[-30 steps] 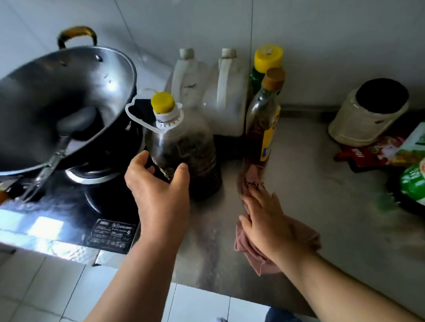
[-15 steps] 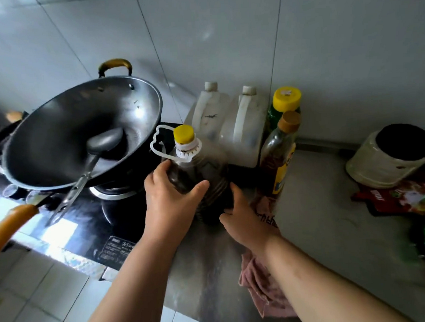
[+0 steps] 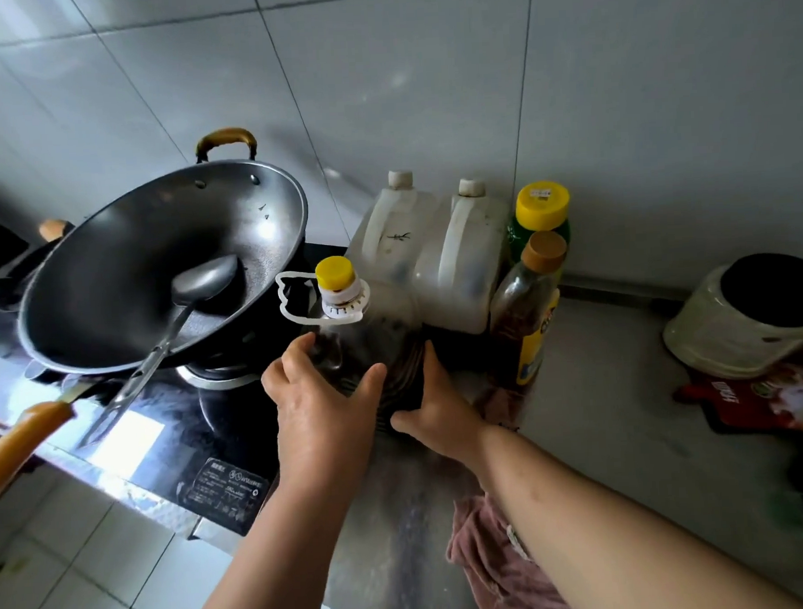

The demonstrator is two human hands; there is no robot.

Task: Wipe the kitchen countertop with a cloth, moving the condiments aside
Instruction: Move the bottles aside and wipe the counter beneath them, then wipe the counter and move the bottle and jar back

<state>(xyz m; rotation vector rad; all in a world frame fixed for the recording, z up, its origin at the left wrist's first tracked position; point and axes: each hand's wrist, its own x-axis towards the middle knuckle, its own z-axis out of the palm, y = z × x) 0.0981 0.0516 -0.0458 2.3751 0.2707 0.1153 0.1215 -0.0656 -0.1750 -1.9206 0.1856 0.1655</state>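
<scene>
Steel worktop (image 3: 626, 432) lies open right of the bottles. Left hand (image 3: 323, 409) and right hand (image 3: 436, 408) both grasp one dark oil bottle (image 3: 368, 333) near the hob edge. Two white jugs (image 3: 401, 244) and two small bottles (image 3: 529, 317) stand along the back edge. One pink cloth (image 3: 493, 558) lies at the front edge.

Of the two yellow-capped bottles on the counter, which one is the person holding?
The dark bottle with the white carry ring, gripped by the left hand and right hand; the green bottle stands untouched further back.

A steel wok (image 3: 113, 280) with a ladle (image 3: 207, 277) inside, on a black gas hob (image 3: 232, 426), before a grey tiled wall (image 3: 426, 73).
</scene>
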